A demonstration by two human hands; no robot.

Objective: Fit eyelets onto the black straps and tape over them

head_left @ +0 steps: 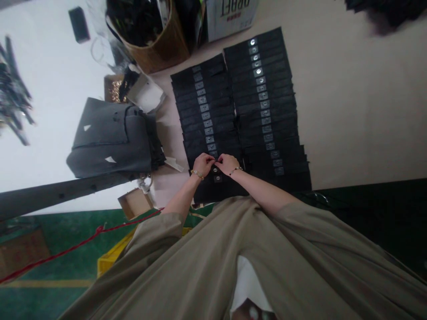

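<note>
Two long columns of overlapping black fabric pieces lie on the table, a left column point(220, 120) and a right column point(283, 106). Each piece carries a small grey label, and together these form a line down each column. Over the lower part of the left column, my left hand point(203, 164) and my right hand point(228, 163) meet with fingertips pinched together at the label line. What sits between the fingertips is too small to make out. Just below them, two labels point(217, 178) with round white marks show on the black fabric.
A stack of dark grey fabric point(106, 138) lies to the left, near an open white box point(146, 94) and a small box of copper-coloured bits point(115, 89). Behind stand a brown basket point(160, 51) and a printed carton point(230, 20). A small cardboard box point(135, 203) sits at the front edge.
</note>
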